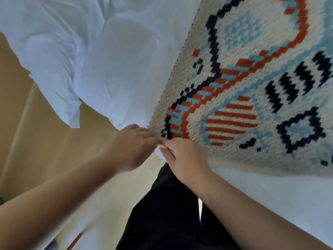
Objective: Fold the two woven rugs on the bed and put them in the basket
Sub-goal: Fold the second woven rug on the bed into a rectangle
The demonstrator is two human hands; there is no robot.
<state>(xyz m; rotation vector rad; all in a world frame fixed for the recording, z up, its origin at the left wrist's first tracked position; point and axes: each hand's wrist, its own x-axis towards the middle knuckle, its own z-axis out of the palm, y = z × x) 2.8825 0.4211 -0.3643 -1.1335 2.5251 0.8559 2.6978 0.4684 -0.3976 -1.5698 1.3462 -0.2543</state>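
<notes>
At the far left a tan wooden floor (45, 141) runs beneath the bed. A rumpled white pillow (59, 56) lies on the white bed sheet (137, 56) near the bed's corner. The left hand (133, 147) reaches in at that corner, fingers curled together, their tips meeting the corner of the cream woven rug with orange, light-blue and navy patterns (234, 83); whether they pinch the rug or the sheet edge I cannot tell. Touching it, the right hand (183, 159) curls its fingers (167, 150) at the same rug corner, seemingly pinching the edge. The rug lies spread flat on the bed, extending rightward. Dark trousers (167, 213) show below.
</notes>
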